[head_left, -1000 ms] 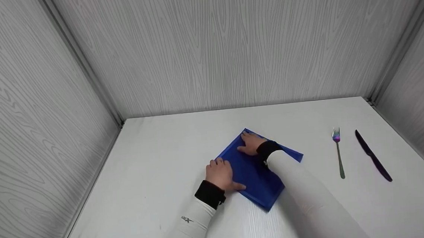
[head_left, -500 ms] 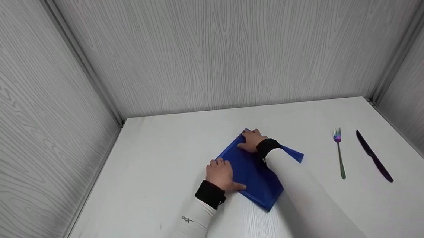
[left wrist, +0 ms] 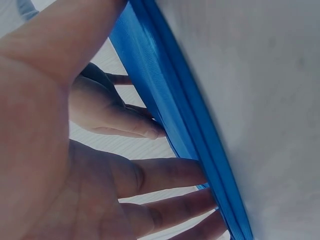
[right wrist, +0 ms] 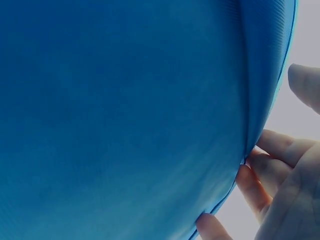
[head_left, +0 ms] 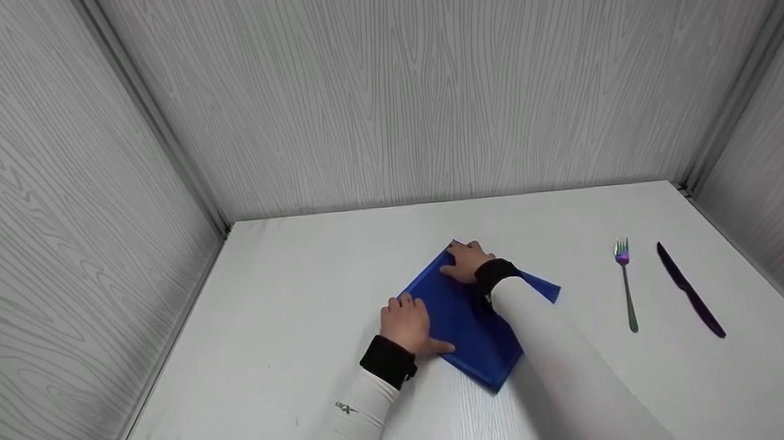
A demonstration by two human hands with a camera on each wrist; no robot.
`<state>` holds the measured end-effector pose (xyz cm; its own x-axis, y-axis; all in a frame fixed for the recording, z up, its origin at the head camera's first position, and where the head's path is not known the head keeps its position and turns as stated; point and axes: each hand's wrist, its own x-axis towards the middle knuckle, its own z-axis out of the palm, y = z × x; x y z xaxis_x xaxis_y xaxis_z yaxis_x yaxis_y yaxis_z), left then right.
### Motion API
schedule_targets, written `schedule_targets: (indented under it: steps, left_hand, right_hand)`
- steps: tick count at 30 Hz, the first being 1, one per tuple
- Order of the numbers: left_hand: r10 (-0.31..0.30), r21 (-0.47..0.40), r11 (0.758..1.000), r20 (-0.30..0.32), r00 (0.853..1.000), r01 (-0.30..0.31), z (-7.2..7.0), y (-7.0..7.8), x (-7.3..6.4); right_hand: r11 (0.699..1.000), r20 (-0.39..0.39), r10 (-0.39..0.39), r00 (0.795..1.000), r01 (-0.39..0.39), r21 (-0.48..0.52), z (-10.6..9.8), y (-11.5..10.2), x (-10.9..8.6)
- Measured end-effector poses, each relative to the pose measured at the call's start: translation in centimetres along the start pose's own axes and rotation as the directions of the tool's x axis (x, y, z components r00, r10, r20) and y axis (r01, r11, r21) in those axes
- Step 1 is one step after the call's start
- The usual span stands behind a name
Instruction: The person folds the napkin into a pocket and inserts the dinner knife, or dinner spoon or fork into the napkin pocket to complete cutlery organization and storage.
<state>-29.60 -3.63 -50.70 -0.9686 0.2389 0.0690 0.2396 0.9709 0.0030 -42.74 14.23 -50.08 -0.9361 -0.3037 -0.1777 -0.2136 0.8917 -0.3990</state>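
A folded blue cloth (head_left: 465, 325) with hemmed edges lies aslant on the white tabletop, and one flap sticks out to its right. On its left edge rests my left hand (head_left: 408, 326), fingers spread and thumb stretched over the near side. The left wrist view shows these fingertips (left wrist: 192, 171) touching the hem. At the far corner, my right hand (head_left: 469, 263) presses on the cloth, thumb apart from the fingers. Its fingertips (right wrist: 252, 182) touch the cloth's border in the right wrist view. My right forearm hides part of the cloth's right side.
To the right lie a rainbow-tinted fork (head_left: 625, 285) and, beside it, a dark knife (head_left: 690, 289). Grey wood-grain panels (head_left: 424, 93) enclose the white tabletop (head_left: 288, 310) at the back and both sides.
My right hand's fingers have drawn in slightly at the far corner since a second ago. The left hand and the cloth stay in place.
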Motion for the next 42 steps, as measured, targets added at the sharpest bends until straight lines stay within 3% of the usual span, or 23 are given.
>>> schedule_targets:
  steps: [25, 36, 42]
  left_hand:
    - [0.014, -0.008, 1.000, -0.044, 0.999, -0.014, 0.1, 0.0, -0.1]
    - [0.013, -0.019, 1.000, -0.021, 1.000, -0.013, 0.2, 0.1, 0.3]
    - [0.009, -0.031, 0.999, -0.012, 1.000, -0.010, 0.3, 0.2, 0.4]
  right_hand:
    - [1.000, 0.004, 0.003, 1.000, -0.003, 0.028, -0.2, 0.3, 0.2]
    - [0.999, 0.001, 0.016, 1.000, -0.016, 0.030, -0.1, 0.7, 0.3]
    - [0.994, 0.002, -0.018, 1.000, 0.017, 0.106, 0.4, 1.6, 0.0]
